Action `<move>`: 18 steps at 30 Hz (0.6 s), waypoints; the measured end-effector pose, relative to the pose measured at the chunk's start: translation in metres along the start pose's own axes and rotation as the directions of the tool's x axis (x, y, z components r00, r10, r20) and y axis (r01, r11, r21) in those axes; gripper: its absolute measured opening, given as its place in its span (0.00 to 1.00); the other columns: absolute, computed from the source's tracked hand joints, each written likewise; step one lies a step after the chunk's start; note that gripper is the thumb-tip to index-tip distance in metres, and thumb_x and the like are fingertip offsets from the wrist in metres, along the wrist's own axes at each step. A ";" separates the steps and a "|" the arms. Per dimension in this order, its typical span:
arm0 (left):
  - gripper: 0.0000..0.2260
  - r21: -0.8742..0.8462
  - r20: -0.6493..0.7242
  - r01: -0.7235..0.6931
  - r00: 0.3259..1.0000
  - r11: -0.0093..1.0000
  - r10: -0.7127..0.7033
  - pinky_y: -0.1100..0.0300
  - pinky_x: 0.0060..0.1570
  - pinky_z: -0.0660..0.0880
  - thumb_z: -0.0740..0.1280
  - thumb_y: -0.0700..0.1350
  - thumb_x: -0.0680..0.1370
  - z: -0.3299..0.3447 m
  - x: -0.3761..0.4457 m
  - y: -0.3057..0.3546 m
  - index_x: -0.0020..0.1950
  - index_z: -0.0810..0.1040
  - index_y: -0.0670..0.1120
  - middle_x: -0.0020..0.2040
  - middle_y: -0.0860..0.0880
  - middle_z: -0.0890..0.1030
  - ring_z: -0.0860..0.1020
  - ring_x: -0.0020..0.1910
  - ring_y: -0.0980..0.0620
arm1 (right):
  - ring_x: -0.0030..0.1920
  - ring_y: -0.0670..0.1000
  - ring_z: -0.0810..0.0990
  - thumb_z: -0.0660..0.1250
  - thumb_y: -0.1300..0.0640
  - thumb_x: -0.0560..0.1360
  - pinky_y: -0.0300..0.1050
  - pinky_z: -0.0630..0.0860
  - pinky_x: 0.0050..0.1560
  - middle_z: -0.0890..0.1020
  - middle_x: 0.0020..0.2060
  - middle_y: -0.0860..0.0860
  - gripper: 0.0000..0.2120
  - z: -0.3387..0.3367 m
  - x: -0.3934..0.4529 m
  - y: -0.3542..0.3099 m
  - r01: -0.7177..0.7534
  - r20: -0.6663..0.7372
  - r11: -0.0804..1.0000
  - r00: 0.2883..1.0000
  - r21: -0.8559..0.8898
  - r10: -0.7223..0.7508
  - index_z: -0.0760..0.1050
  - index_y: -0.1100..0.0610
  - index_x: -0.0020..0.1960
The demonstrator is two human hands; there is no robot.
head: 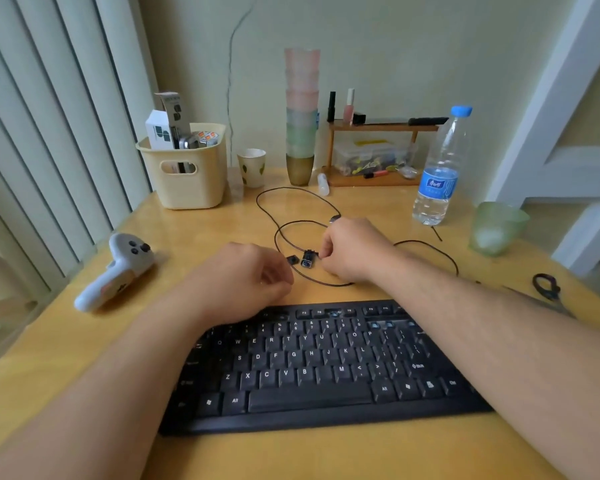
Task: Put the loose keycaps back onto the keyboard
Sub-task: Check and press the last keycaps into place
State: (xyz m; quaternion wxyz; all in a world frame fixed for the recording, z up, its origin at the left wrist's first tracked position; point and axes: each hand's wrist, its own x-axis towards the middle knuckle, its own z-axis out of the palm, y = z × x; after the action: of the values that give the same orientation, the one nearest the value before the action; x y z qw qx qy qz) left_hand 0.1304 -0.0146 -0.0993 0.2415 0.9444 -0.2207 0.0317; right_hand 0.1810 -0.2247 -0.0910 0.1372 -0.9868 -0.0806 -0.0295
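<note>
A black keyboard (319,368) lies on the wooden desk in front of me, with a few open key slots showing blue in its top right rows. Loose black keycaps (308,259) sit in a small cluster on the desk just behind the keyboard, inside a loop of cable. My right hand (352,249) is right beside the cluster with curled fingers touching a keycap; whether it grips one is hard to tell. My left hand (248,277) hovers over the keyboard's back edge, fingers curled, just left of a keycap (292,260); what it holds is hidden.
A black cable (291,216) loops over the desk behind the keycaps. A white controller (118,268) lies at the left, a water bottle (439,171) and green cup (496,226) at the right, scissors (548,289) near the right edge, a cream basket (187,168) at the back.
</note>
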 end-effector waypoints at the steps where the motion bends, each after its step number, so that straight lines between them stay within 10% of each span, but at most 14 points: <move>1: 0.02 0.000 0.005 0.000 1.000 1.000 0.000 0.73 0.48 0.76 0.72 0.50 0.78 0.000 -0.001 0.001 0.49 0.84 0.56 0.42 0.62 0.84 0.79 0.45 0.69 | 0.45 0.50 0.81 0.72 0.58 0.74 0.49 0.83 0.49 0.83 0.43 0.47 0.05 -0.003 0.000 0.002 -0.008 0.002 0.999 1.000 -0.034 0.008 0.83 0.49 0.42; 7: 0.02 0.019 0.026 -0.038 0.999 0.999 0.037 0.74 0.47 0.74 0.72 0.51 0.79 -0.002 -0.004 0.013 0.50 0.84 0.57 0.43 0.63 0.83 0.79 0.47 0.70 | 0.43 0.51 0.80 0.72 0.60 0.73 0.49 0.83 0.45 0.80 0.43 0.49 0.05 -0.034 -0.027 0.019 -0.025 0.064 0.962 0.997 -0.271 0.044 0.78 0.51 0.43; 10: 0.06 -0.006 -0.052 -0.087 0.995 0.996 0.086 0.68 0.49 0.76 0.71 0.53 0.79 -0.002 -0.005 0.021 0.56 0.83 0.59 0.48 0.64 0.83 0.80 0.50 0.67 | 0.42 0.47 0.81 0.72 0.58 0.73 0.45 0.79 0.41 0.84 0.39 0.45 0.05 -0.050 -0.054 0.022 -0.045 0.005 0.987 0.999 0.152 0.045 0.81 0.48 0.42; 13: 0.13 -0.064 -0.149 -0.121 0.983 0.991 0.111 0.63 0.52 0.77 0.72 0.54 0.78 -0.001 -0.008 0.030 0.61 0.78 0.62 0.52 0.63 0.81 0.79 0.53 0.65 | 0.43 0.54 0.87 0.70 0.64 0.76 0.52 0.85 0.50 0.88 0.38 0.51 0.09 -0.047 -0.083 0.018 -0.086 0.064 0.745 0.996 0.662 0.058 0.85 0.51 0.46; 18: 0.15 -0.174 -0.163 -0.128 0.982 0.976 0.100 0.65 0.49 0.76 0.76 0.56 0.75 0.004 -0.011 0.041 0.60 0.79 0.61 0.48 0.63 0.84 0.82 0.50 0.63 | 0.45 0.55 0.87 0.73 0.61 0.77 0.51 0.85 0.52 0.88 0.38 0.52 0.07 -0.030 -0.097 0.022 -0.064 0.036 0.659 0.998 0.750 0.055 0.86 0.49 0.49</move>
State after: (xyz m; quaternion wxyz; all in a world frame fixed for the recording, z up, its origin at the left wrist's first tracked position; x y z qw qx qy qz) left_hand 0.1025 -0.0445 -0.0864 0.3417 0.8986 -0.2572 0.0977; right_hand 0.0877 -0.2681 -0.0757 0.5319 -0.8450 -0.0540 0.0157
